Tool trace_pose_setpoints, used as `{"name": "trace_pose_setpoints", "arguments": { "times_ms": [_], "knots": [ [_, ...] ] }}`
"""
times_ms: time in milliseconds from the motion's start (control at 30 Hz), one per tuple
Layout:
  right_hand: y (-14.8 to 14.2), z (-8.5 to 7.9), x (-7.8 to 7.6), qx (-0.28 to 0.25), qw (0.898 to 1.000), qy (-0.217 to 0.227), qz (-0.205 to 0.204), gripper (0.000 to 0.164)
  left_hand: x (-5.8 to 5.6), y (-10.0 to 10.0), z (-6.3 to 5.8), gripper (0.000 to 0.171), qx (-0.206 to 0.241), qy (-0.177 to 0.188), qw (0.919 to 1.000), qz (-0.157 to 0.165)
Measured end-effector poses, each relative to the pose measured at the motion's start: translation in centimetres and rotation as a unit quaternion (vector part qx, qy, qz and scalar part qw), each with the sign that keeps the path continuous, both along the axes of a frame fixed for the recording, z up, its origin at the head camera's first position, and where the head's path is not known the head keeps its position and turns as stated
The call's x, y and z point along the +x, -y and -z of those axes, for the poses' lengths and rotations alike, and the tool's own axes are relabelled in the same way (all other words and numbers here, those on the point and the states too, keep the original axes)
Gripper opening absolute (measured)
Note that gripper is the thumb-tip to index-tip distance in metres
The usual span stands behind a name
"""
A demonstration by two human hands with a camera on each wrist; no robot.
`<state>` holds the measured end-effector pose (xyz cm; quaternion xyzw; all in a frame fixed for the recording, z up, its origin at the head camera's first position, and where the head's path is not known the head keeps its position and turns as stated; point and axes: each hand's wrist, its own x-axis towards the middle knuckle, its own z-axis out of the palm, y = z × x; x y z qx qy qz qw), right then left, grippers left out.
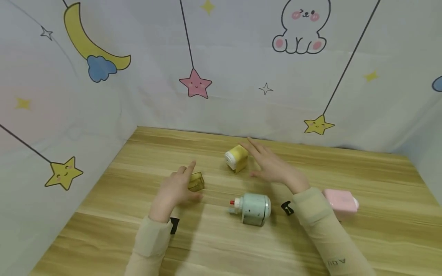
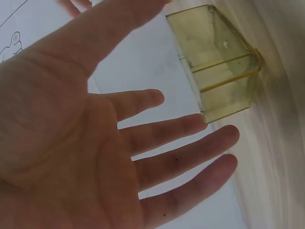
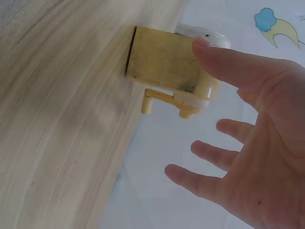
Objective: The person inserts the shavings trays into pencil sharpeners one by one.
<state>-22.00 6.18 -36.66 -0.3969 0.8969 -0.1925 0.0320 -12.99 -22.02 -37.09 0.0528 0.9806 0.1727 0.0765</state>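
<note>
A yellow hand-crank pencil sharpener (image 1: 236,158) stands at the back middle of the table; its crank (image 3: 167,98) shows in the right wrist view. Beside it my right hand (image 1: 271,164) reaches in with spread, straight fingers, the thumb overlapping the sharpener's body in the right wrist view. Farther left lies a see-through yellow plastic shavings box (image 1: 197,181), hollow with a divider across it. My left hand (image 1: 174,188) is held right by this box, fingers extended and apart, its fingertips close to the box's edge (image 2: 228,116). Neither hand grips anything.
On the wooden table (image 1: 124,184), a pale green pencil sharpener (image 1: 255,209) with a red-tipped part lies in front, between the forearms. A pink sharpener-like item (image 1: 340,201) sits right of the right sleeve. A printed cloth (image 1: 235,111) hangs behind the table.
</note>
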Motion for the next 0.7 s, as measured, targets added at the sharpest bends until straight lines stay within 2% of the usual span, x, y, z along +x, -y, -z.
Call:
{"name": "trace_pose_setpoints", "arguments": {
  "times_ms": [233,467,567,700],
  "knots": [
    [0.9,0.2,-1.1,0.004,1.000,0.017,-0.020,0.095,-0.5,0.4,0.4,0.104,0.012,0.011,0.9998,-0.009],
    [2.1,0.5,-2.1,0.005,1.000,-0.002,-0.023,0.091,-1.0,1.0,0.9,0.098,0.049,0.017,0.9984,-0.021],
    [2.3,0.7,-2.4,0.007,1.000,0.002,-0.019,0.089,-1.1,1.1,1.1,0.093,0.055,0.021,0.9981,-0.019],
    [2.3,0.9,-2.6,0.004,1.000,-0.009,-0.013,0.076,-1.4,1.1,1.4,0.087,0.060,0.031,0.9975,-0.021]
  ]
}}
